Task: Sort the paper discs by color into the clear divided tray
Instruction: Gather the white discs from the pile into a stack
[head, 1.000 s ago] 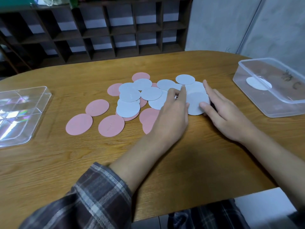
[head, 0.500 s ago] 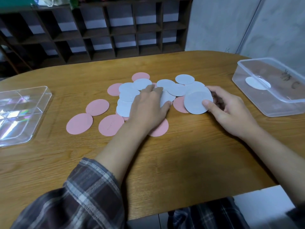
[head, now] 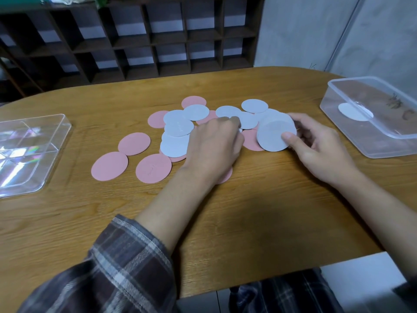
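Note:
Several pink discs [head: 109,166] and pale blue-grey discs [head: 178,127] lie overlapping in the middle of the wooden table [head: 248,211]. My right hand [head: 316,145] holds a small stack of blue-grey discs [head: 274,135] between thumb and fingers, just right of the pile. My left hand [head: 214,145] rests on the pile's centre, fingertips curled onto a blue-grey disc [head: 247,119]; whether it grips the disc is unclear. The clear divided tray [head: 27,150] sits at the table's far left, with no discs visible in it.
A clear plastic box [head: 370,118] stands at the right edge with one white disc [head: 354,111] inside. A dark cubby shelf [head: 135,37] runs behind the table. The table's near edge lies close to my body.
My left hand has slid left from beside the right hand onto the pile's centre. My right hand has closed on the blue-grey stack and lifted it slightly.

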The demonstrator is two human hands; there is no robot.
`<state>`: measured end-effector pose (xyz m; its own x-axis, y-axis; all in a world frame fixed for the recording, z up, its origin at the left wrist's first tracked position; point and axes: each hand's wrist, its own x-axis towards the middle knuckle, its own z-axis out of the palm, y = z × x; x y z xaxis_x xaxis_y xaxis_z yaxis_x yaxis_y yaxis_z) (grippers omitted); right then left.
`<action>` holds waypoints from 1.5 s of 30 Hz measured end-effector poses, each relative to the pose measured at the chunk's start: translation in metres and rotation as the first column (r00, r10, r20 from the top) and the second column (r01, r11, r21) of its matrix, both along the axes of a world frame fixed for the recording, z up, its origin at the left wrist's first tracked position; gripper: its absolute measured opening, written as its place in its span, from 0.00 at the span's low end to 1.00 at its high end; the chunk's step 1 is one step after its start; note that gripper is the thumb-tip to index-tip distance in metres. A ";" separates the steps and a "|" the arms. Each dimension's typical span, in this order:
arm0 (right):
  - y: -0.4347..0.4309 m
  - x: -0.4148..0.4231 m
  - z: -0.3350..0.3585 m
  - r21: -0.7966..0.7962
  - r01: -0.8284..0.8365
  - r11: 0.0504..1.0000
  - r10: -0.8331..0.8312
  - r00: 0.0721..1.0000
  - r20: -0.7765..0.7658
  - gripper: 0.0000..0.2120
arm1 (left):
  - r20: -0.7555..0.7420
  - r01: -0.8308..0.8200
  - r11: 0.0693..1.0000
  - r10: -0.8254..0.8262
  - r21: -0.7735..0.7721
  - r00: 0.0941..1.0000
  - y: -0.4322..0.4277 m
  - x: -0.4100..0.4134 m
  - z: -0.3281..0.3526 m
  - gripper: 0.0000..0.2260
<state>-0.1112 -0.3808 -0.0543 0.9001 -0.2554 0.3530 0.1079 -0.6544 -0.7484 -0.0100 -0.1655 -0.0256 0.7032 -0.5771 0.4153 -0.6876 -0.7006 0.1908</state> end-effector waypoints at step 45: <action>0.023 -0.012 0.013 -0.279 -0.078 0.957 0.043 0.990 -0.132 0.22 | -0.346 0.132 0.956 -0.221 -0.261 0.912 -0.014 -0.019 -0.019 0.12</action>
<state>-0.1228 -0.3581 -0.0409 0.9518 -0.1050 0.2883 0.0725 -0.8360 -0.5439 -0.0292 -0.1796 -0.0444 0.7263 -0.6270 0.2818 -0.6457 -0.4816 0.5926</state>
